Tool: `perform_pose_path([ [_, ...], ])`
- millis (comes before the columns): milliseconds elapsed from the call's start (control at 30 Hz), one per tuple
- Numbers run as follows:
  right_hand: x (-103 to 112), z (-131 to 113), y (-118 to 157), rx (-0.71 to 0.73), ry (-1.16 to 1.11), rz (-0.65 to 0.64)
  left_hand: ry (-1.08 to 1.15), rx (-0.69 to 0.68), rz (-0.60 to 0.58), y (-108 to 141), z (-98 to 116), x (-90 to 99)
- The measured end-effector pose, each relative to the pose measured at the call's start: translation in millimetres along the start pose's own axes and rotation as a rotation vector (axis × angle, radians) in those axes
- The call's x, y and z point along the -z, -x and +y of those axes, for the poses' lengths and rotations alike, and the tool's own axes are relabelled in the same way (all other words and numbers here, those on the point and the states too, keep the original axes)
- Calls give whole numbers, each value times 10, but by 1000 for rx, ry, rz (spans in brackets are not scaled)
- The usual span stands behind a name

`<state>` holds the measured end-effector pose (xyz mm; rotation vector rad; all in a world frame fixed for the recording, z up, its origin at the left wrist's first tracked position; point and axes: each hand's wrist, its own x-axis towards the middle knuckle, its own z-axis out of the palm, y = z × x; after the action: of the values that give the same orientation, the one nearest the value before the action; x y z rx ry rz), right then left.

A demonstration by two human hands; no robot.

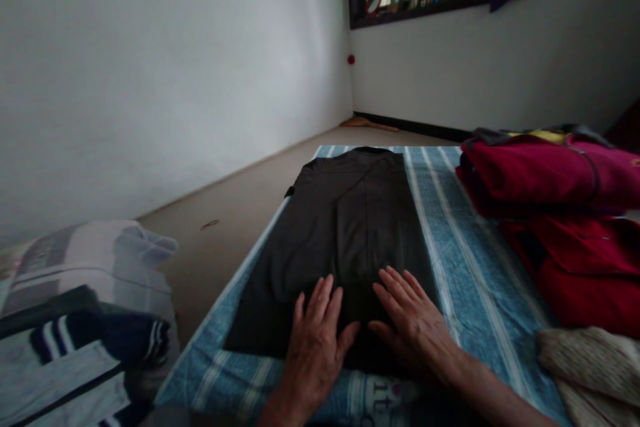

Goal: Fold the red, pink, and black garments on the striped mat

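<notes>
A dark jacket [345,227] lies flat and folded lengthwise, its collar end at the far side and its lower edge close to me. My left hand [317,333] rests on the near part of it, fingers spread and palm down. To its right, my right hand [410,320] also lies flat on the dark cloth with fingers stretched out. Both thumbs point toward each other with a gap between them. Beneath the jacket is a blue striped sheet [480,267] with pale bands.
Folded red garments [555,173] are stacked at the right, with a knitted beige item [595,360] nearer me. At the lower left lie a pale checked cloth [100,253] and striped navy clothing [100,340]. A white wall [175,67] stands at the left; small bottles line the windowsill [425,10].
</notes>
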<state>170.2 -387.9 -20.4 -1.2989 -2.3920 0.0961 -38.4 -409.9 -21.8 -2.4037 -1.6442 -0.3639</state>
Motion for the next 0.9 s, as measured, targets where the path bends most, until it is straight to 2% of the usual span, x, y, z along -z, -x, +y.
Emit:
perform_pose_path([
  [100, 56, 25, 301, 12, 21, 57, -37, 63, 22, 143, -145, 6],
  [200, 76, 117, 636, -47, 67, 125, -69, 96, 45, 278, -220, -35],
  [300, 52, 231, 962, -111, 160, 200, -74, 118, 100, 339, -217, -79],
  [433, -21, 304, 1302, -71, 293, 253, -76, 129, 173, 366, -181, -90],
  [533, -65, 280, 1415, -21, 340, 276, -76, 131, 206, 433, -167, -80],
  [700, -138, 269, 1413, -21, 370, 350, -50, 135, 291, 558, -176, -102],
  [833, -285, 343, 1457, 27, 379, 370, -54, 118, 365, 576, -199, -141],
  [900, -387, 364, 1493, -2, 358, 387, -63, 107, 389, 575, -211, -154],
])
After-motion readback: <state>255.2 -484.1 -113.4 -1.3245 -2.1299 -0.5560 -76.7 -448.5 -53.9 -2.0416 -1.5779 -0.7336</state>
